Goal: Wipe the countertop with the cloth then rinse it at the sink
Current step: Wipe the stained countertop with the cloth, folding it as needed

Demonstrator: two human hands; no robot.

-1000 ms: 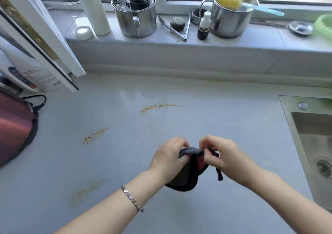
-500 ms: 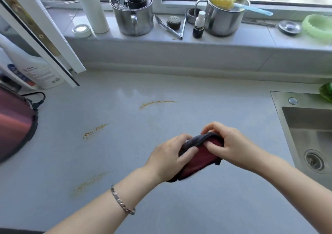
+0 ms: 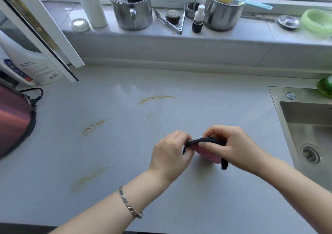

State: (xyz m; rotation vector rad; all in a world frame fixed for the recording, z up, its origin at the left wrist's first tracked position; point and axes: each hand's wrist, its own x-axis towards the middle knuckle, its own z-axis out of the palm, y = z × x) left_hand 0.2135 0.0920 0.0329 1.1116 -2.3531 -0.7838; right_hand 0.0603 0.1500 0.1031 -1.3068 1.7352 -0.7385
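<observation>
A small cloth [image 3: 209,153], dark on one side and pinkish-red on the other, is held just above the grey countertop [image 3: 125,144]. My left hand [image 3: 170,153] pinches its left edge and my right hand [image 3: 231,145] grips its top right, so the cloth is stretched between them. A dark loop dangles from the cloth under my right hand. Three streaks of orange-brown crumbs [image 3: 156,98] lie on the counter to the left and beyond my hands. The steel sink [image 3: 309,126] is set into the counter at the right.
A dark red appliance [image 3: 14,120] with a cord stands at the left edge, a white bottle [image 3: 30,66] behind it. The windowsill holds two steel pots [image 3: 133,12], tongs, a small spray bottle [image 3: 197,20] and a green dish [image 3: 318,21]. An open window frame juts in at upper left.
Both hands have kept working the cloth, turning and unfolding it, and have drawn its edge taut between them. The view has shifted slightly so more of the sink shows.
</observation>
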